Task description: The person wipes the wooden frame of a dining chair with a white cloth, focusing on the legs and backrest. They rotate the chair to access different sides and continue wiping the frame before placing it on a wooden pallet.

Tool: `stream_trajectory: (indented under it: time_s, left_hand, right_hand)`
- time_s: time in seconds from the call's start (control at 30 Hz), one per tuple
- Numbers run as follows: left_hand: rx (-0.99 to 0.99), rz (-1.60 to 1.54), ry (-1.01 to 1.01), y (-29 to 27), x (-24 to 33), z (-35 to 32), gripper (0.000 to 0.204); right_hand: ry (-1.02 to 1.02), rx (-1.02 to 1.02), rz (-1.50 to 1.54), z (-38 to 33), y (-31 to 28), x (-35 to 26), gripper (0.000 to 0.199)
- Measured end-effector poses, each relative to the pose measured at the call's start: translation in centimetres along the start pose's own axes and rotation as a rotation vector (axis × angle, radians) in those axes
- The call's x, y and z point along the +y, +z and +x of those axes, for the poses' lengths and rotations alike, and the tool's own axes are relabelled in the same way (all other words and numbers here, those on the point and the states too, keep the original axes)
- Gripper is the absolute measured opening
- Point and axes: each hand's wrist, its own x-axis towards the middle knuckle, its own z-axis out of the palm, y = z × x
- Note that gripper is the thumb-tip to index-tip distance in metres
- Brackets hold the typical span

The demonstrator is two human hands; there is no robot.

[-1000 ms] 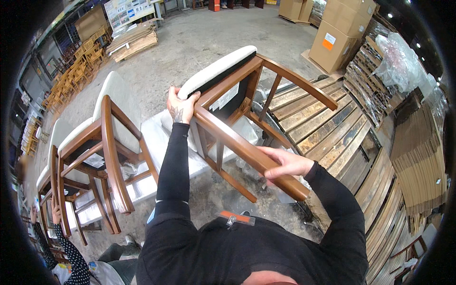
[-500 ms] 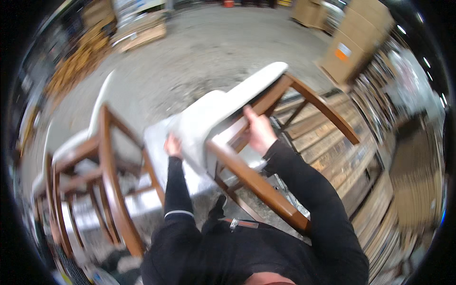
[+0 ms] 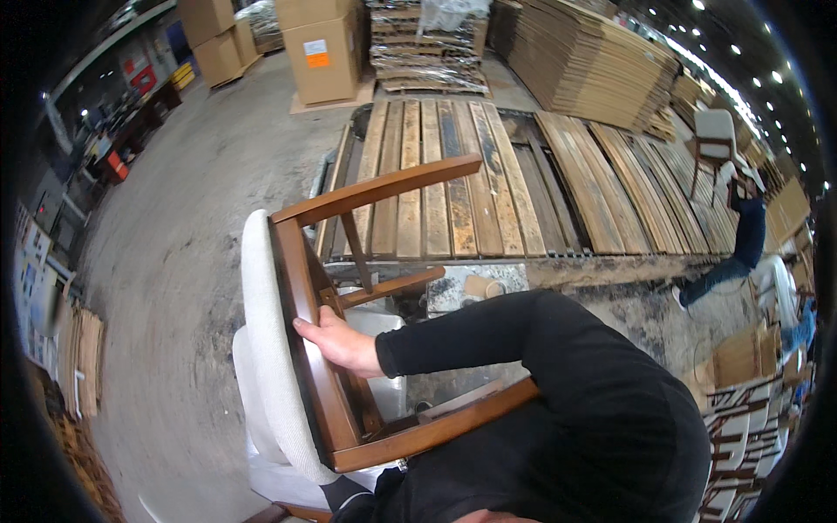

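Observation:
I hold a wooden chair (image 3: 375,187) with a brown frame and a white padded seat (image 3: 266,349), tipped on its side in front of my chest. My right hand (image 3: 338,342) is shut on the seat's wooden frame rail, fingers wrapped over its inner edge, and its black sleeve reaches across from the right. A dark sleeve (image 3: 349,495) runs under the chair's lower edge, where my left hand is hidden. A second white padded piece (image 3: 261,475) lies just below the chair.
Long weathered wooden planks (image 3: 453,174) lie on the concrete floor ahead. Cardboard boxes (image 3: 323,48) and stacks of flat board (image 3: 584,61) stand beyond. A paper cup (image 3: 482,286) sits on a slab. A person in blue (image 3: 741,248) crouches at right near chairs (image 3: 741,436).
My view has swung round toward the planks. The chair has turned onto its side against me, my right hand has shifted to the seat rail, and my left hand has gone out of sight.

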Motion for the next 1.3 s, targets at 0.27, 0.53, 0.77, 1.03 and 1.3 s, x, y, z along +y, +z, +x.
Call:
stream_trajectory:
  time_s: [0.27, 0.53, 0.77, 1.03, 1.3]
  left_hand:
    - [0.032, 0.000, 0.024, -1.2, -1.5, -0.8, 0.068]
    - [-0.027, -0.009, 0.083, 3.6, 0.0, -4.0, 0.068]
    - [-0.158, 0.219, 0.405, 17.0, 1.9, -13.1, 0.063]
    - [-0.388, 0.393, 1.002, 38.8, -1.8, -23.6, 0.048]
    - [-1.011, 0.392, 1.059, 68.4, -19.4, -25.3, 0.039]
  right_hand:
    - [0.046, 0.234, -0.103, 0.7, -3.9, -2.5, 0.071]
    - [-0.043, 0.167, -0.240, -1.4, -14.2, -9.3, 0.056]
    - [-0.282, 0.046, -0.268, -7.8, -29.0, -17.4, 0.043]
    - [-0.332, 0.197, -0.068, -8.9, -55.6, -20.7, 0.042]
    - [-0.340, 0.384, 0.269, -0.5, -81.0, -19.1, 0.042]
